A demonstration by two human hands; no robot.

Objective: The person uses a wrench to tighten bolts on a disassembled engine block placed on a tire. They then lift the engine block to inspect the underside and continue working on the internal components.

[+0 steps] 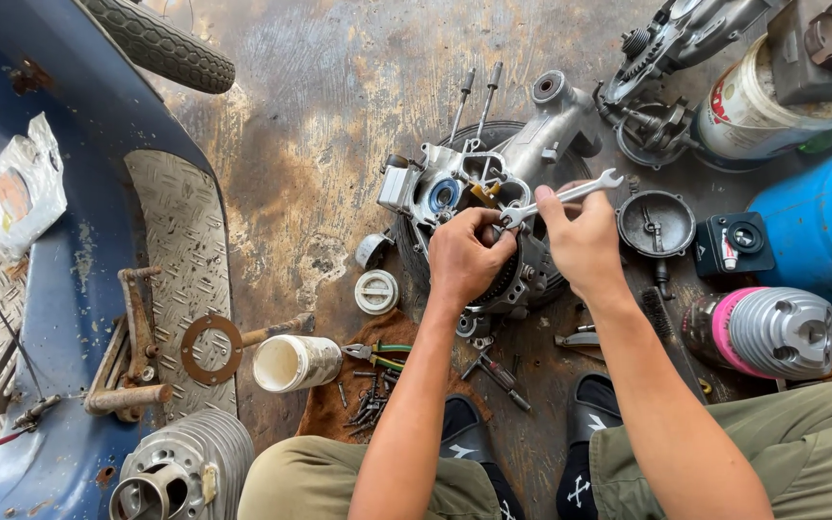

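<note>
A grey metal engine case (493, 183) lies on the stained floor in front of me, with two long studs sticking up at its far side. My right hand (584, 241) grips a silver open-ended spanner (570, 195) that lies across the case. My left hand (464, 255) is closed over the spanner's near end, pressing on the case where the spanner's jaw sits. What lies under the left fingers is hidden.
A blue scooter body (59, 289) with a tyre fills the left. A finned cylinder (180, 472), a white cup (292, 363), a brown rag with bolts and pliers (368, 385), a round cover (656, 223), a pink-ringed cylinder head (767, 330), a blue drum (820, 226) and a tin (758, 106) surround me.
</note>
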